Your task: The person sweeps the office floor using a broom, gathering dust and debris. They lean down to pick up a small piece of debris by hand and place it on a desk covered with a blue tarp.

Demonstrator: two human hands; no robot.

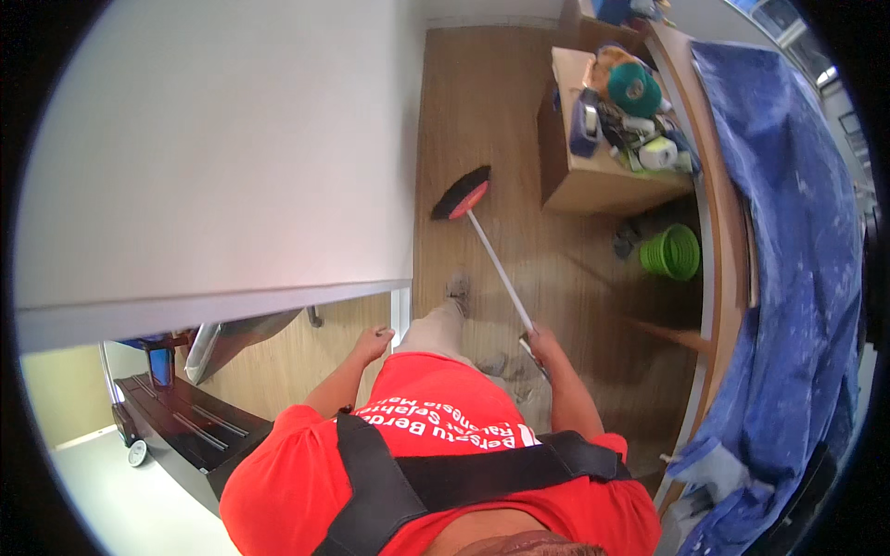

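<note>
My right hand (544,347) grips the pale handle of a push-type broom (502,267). The broom's red head (469,200) with black bristles rests on the wood-look floor ahead of me, angled up and to the left. My left hand (375,342) hangs beside the end of a white wall, near its white edge trim (400,313). Its fingers look curled, and whether anything small is in them is unclear. Grey dust and debris (518,375) lie on the floor by my feet, below the broom handle.
A cardboard box (619,191) bears a green cap (634,89) and assorted items. Beside it stands a green basket (669,251) under a wooden counter (716,174) draped with a blue sheet (786,208). The white wall (229,153) borders the left; behind it is a dark cabinet-like unit (188,417).
</note>
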